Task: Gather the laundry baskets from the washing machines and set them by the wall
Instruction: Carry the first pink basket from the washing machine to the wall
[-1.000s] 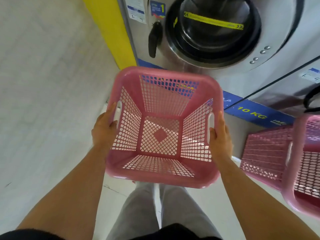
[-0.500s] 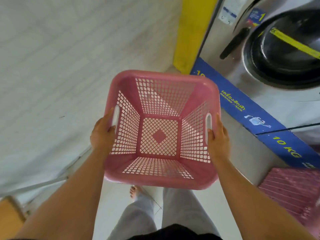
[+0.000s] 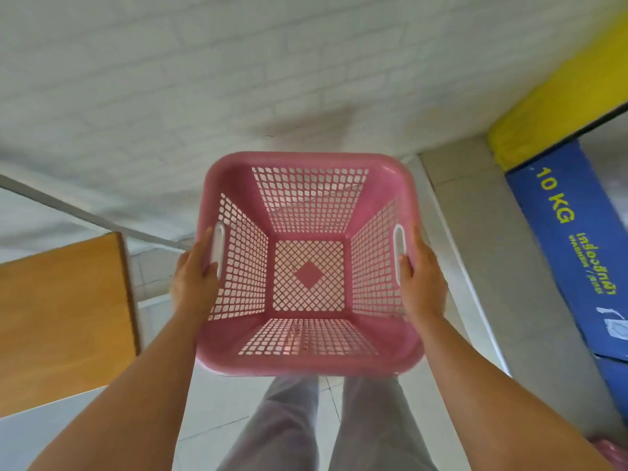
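I hold an empty pink lattice laundry basket [image 3: 384, 178] in front of me, level, above the floor. My left hand [image 3: 193, 280] grips its left side at the white handle slot. My right hand [image 3: 423, 283] grips the right side at the other slot. The basket's far rim points toward the white brick wall [image 3: 204, 79]. A sliver of another pink basket [image 3: 611, 452] shows at the bottom right corner.
A wooden tabletop [image 3: 61, 317] stands to my left, close to the wall. On the right runs the washing machines' blue base panel [image 3: 571, 246] marked 10 KG, with a yellow column [image 3: 560, 107] above it. Pale floor tiles [image 3: 217, 413] lie under my legs.
I have turned left with the basket, away from the washing machine door and toward the white wall. The wooden tabletop has come into view; the other baskets have slid almost out of view.
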A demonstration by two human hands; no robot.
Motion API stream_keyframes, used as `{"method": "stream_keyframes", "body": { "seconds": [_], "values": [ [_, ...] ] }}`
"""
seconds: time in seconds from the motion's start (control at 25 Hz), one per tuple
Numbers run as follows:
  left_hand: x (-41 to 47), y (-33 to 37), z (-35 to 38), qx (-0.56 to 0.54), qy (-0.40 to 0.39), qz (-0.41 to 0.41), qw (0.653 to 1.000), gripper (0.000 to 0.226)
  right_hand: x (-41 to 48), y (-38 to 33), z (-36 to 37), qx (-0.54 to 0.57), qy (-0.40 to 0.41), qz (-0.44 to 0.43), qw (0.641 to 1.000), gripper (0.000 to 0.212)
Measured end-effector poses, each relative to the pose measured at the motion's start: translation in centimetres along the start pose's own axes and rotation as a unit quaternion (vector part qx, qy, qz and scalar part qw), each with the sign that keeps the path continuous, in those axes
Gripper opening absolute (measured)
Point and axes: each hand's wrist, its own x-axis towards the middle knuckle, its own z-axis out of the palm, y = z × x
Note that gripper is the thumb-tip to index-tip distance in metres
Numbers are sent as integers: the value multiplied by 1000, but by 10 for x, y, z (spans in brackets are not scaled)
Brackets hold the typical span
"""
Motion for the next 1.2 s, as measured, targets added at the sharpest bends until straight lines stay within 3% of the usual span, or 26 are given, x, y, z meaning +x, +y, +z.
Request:
{"method": "stream_keyframes", "body": {
  "seconds": [0.32,0.6,0.96,1.2],
  "values": [
    [30,-114,11,35,29,-95,994,70,18,-44,127,-2,-58,-69,996,57],
    [66,-167,37,20,57,-137,989,70,40,-58,206,-8,-53,-98,994,54],
    [92,-196,63,-22,78,-121,989,69,65,-65,240,-22,-57,-131,989,56],
    [91,-192,61,3,37,-135,990,86,65,-65,241,-140,-54,-158,976,66]
  ]
}}
